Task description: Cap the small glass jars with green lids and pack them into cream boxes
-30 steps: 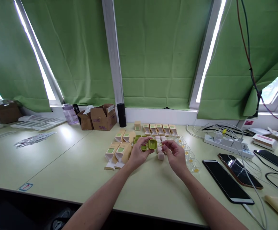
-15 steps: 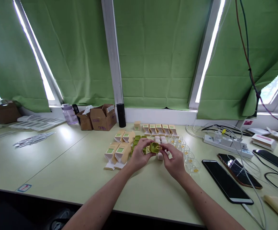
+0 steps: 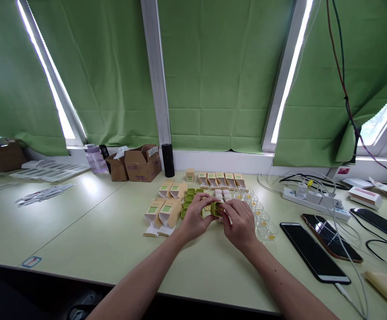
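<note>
Both my hands meet over the middle of the pale green table [image 3: 89,231]. My left hand [image 3: 196,218] and my right hand [image 3: 240,222] are closed together round a small olive-green case [image 3: 216,208], fingers pinching it from either side. Just behind them lie more green cases [image 3: 188,198] and small pale pink blocks [image 3: 222,194]. Tan cartons with green labels [image 3: 161,214] lie left of my left hand. A row of clear cups with yellow bits [image 3: 263,220] runs to the right of my right hand.
A row of tan cartons [image 3: 220,179] stands further back. Brown cardboard boxes [image 3: 140,162], a black cylinder [image 3: 168,160] and a purple bottle [image 3: 94,158] line the sill. Two phones [image 3: 315,252], a power strip [image 3: 315,201] and cables lie at right.
My right hand has moved left and closed onto the green case that my left hand held; both hands have drawn together and dropped slightly toward the table.
</note>
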Tool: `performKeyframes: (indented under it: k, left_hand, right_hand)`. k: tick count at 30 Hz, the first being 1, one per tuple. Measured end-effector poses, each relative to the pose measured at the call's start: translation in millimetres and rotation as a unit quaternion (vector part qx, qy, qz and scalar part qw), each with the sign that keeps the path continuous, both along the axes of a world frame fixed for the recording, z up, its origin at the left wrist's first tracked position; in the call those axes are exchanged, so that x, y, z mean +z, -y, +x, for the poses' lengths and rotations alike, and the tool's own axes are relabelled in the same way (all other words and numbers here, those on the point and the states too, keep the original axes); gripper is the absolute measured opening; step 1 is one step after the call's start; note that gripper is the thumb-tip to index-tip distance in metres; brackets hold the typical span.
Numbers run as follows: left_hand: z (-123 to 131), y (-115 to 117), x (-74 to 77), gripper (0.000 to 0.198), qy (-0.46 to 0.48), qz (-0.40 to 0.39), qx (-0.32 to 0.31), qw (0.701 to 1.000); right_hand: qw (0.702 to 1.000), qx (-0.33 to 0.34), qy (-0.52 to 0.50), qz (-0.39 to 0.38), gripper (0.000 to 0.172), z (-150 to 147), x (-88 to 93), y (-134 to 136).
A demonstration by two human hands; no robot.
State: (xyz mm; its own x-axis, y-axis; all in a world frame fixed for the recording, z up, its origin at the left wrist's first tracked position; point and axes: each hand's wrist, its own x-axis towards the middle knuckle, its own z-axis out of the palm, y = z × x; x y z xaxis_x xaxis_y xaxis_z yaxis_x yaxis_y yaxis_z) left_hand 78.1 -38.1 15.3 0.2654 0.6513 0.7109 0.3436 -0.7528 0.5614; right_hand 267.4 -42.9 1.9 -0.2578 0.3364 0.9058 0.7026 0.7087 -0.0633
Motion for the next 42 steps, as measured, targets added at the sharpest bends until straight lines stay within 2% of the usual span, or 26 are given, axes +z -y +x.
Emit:
performKeyframes:
  k: [10, 38, 42]
  left_hand:
    - [-1.3, -2.3, -4.8, 0.053, -0.003, 0.019, -0.002, 1.0]
    - [-5.1, -5.9, -8.8, 0.049, -0.033, 0.043, 0.004, 0.999]
    - [-7.7, -9.1, -8.8, 0.049, -0.037, 0.054, 0.006, 0.998]
  right_hand:
    - [0.999, 0.011, -0.006, 0.041, 0.014, -0.4, -0.9, -2.7]
    - [0.998, 0.063, -0.013, 0.004, 0.015, 0.0, -4.7, -8.0]
    - [0.996, 0.093, -0.008, -0.005, 0.019, 4.0, -1.6, -7.4]
